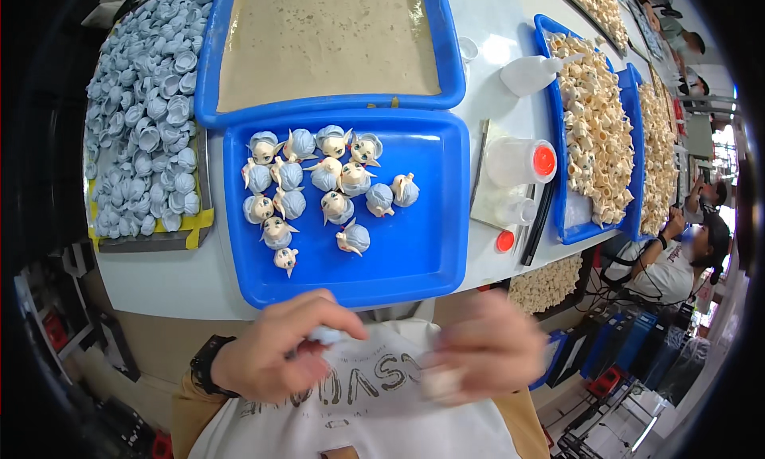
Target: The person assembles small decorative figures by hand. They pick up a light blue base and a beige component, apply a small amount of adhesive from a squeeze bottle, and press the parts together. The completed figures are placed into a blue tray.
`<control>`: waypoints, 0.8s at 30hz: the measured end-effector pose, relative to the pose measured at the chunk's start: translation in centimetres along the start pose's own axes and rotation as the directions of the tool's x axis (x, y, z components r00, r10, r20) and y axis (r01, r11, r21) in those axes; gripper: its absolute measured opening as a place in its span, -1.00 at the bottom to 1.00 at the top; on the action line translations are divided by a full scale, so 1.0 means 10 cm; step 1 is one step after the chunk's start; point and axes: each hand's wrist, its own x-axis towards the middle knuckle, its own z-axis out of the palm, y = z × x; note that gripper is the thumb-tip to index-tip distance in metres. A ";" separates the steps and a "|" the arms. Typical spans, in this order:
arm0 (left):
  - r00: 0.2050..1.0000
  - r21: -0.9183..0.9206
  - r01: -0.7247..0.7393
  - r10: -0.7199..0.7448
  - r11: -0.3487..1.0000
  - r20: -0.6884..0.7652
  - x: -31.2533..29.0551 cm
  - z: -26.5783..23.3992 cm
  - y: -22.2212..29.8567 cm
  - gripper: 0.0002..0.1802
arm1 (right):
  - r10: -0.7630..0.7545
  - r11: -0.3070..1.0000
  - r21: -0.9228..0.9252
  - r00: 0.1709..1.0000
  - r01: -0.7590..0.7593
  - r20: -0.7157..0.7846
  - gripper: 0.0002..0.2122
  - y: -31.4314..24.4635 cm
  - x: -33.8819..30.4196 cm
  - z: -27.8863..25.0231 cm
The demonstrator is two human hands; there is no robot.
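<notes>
My left hand (287, 343), with a black watch on its wrist, is curled around a small pale blue hair piece (325, 336). My right hand (494, 347) is blurred by motion, its fingers closed on a cream doll-head piece (443, 384) whose details are smeared. Both hands are over my lap, in front of the table edge. Just beyond them lies a blue tray (406, 256) holding several small doll heads (336, 207) with pointed ears and pale blue hair, mostly in its left half.
At the left, pale blue hair pieces (147, 132) cover a taped board. A second blue tray (453, 45) with a beige sheet sits behind. To the right are a white squeeze bottle (526, 76), a red-lidded jar (514, 161) and trays of cream pieces (594, 132). People work farther right.
</notes>
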 end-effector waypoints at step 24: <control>0.980 -0.210 0.026 -0.066 0.977 -0.189 0.00 -0.04 0.01 -0.41 | 0.098 0.985 -0.111 0.962 -0.130 -0.256 -0.70 0.00 -0.34 -0.20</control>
